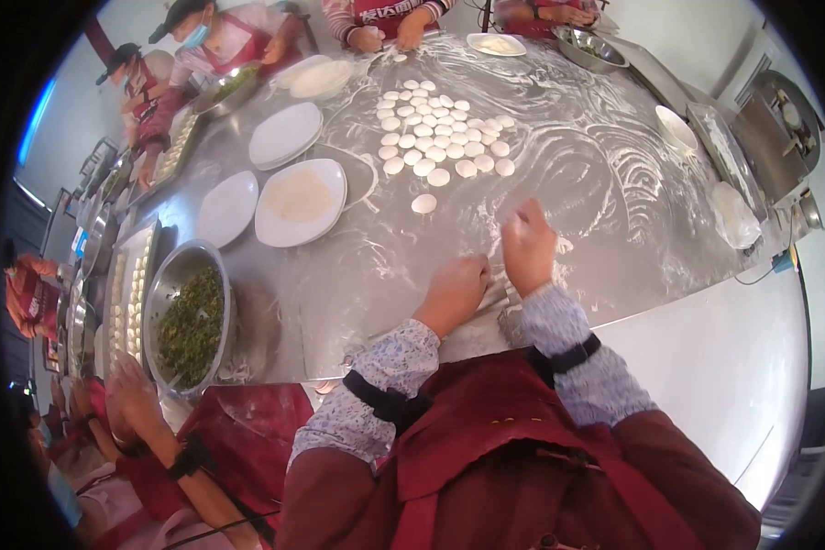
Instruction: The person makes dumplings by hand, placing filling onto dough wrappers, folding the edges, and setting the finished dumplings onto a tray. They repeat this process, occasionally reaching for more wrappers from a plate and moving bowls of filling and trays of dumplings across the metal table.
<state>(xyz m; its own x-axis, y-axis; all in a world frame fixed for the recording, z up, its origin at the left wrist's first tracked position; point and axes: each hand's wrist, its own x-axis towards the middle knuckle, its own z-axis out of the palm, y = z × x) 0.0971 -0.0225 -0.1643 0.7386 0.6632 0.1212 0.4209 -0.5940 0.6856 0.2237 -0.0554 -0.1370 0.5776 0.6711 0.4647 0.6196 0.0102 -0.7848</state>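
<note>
L hand [456, 291] hides whatever's under it; R hand [525, 246] fingertips blurred; co-workers [387, 22] at top cut off.

Lighting is bright and even; soft glare sits on the floured grey steel table [605, 211] beyond the right hand [527, 246]. Heavy fisheye bending, black vignetted corners, soft edges.

Left hand [456, 289] and right hand [527, 246] lie close together, fingers curled, knuckles up.
</note>
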